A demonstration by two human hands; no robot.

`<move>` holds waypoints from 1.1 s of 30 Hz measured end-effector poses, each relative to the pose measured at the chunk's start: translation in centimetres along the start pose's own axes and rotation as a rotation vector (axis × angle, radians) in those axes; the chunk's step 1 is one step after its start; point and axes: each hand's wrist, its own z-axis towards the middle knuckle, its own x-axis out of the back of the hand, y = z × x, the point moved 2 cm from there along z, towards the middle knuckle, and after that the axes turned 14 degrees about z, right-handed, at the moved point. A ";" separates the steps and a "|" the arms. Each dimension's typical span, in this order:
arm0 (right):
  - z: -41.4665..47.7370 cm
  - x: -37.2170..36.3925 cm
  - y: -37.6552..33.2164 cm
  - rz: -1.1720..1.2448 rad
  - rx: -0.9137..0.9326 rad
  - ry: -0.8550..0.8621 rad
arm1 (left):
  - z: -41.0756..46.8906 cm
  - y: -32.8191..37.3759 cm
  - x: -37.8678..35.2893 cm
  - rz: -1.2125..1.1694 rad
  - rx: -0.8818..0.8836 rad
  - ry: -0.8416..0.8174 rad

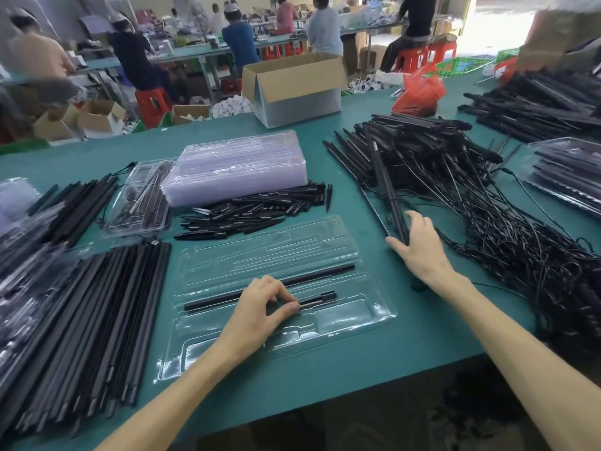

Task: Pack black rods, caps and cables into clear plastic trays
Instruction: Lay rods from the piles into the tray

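Tray [344,315]: left hand [260,307] pinches short rod [320,297]; right hand [419,249] grips cabled rod [383,177].

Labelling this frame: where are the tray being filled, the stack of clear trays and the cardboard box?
tray being filled [344,315]: head view, bare pocket near its right end.
stack of clear trays [240,164]: head view, top face.
cardboard box [302,107]: head view, front wall.

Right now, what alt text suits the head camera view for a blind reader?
A person's left hand pinches a short black piece in a clear plastic tray beside a black rod, on a green table. The right hand grips a long rod at a pile of cabled rods.
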 end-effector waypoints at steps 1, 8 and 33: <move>-0.1 0.0 -0.2 0.077 0.011 -0.010 | 0.0 0.0 0.0 -0.001 0.002 -0.001; -0.6 -1.1 -2.6 0.237 0.144 -0.039 | 0.1 0.2 0.1 0.001 0.007 -0.004; 3.7 0.4 -3.2 -0.187 0.275 0.148 | 0.2 0.4 0.2 0.021 -0.001 0.002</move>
